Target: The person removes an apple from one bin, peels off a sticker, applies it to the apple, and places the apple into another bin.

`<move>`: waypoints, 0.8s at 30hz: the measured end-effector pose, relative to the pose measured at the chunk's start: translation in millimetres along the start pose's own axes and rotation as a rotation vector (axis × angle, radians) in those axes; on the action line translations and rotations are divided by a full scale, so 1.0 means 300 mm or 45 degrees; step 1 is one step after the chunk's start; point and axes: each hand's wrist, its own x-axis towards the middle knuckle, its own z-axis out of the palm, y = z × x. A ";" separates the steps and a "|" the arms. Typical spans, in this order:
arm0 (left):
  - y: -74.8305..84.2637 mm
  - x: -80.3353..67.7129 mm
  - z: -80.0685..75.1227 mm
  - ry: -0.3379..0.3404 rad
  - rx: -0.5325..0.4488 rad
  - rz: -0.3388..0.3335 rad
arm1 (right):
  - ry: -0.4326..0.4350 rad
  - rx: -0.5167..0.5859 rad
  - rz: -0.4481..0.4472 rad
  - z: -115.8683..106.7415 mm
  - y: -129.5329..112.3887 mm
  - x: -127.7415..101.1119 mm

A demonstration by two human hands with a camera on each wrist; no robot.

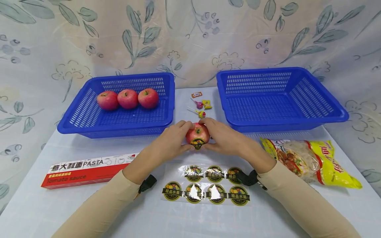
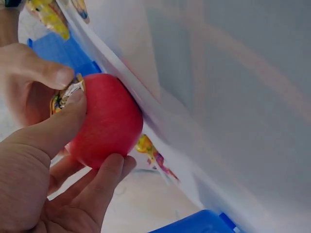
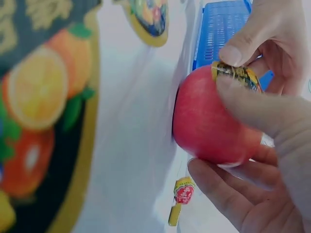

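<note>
Both hands hold one red apple (image 1: 197, 133) on the white table between the two baskets. My left hand (image 1: 174, 140) grips its left side, thumb on the round fruit sticker (image 1: 197, 143) on the apple's near face. My right hand (image 1: 221, 135) grips the right side and its thumb presses the same sticker. In the left wrist view the apple (image 2: 108, 121) sits between thumb and fingers, the sticker (image 2: 66, 93) under both thumbs. The right wrist view shows the apple (image 3: 209, 121) and sticker (image 3: 236, 75) likewise. A sheet of several stickers (image 1: 205, 186) lies in front of the wrists.
The left blue basket (image 1: 89, 122) holds three red apples (image 1: 128, 98). The right blue basket (image 1: 324, 112) holds nothing. Lollipops and candies (image 1: 200, 105) lie between the baskets. A red pasta box (image 1: 83, 172) lies front left, a yellow snack bag (image 1: 309, 158) at right.
</note>
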 end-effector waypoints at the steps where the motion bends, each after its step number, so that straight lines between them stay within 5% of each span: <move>1: -0.001 0.001 -0.001 0.001 -0.003 0.007 | -0.006 0.009 -0.001 -0.001 0.000 -0.001; 13: -0.015 0.002 -0.004 0.043 0.020 0.051 | 0.008 0.044 -0.047 0.008 0.017 0.000; 24: -0.038 -0.003 -0.018 -0.014 -0.274 -0.019 | -0.004 0.078 0.060 -0.024 -0.016 -0.017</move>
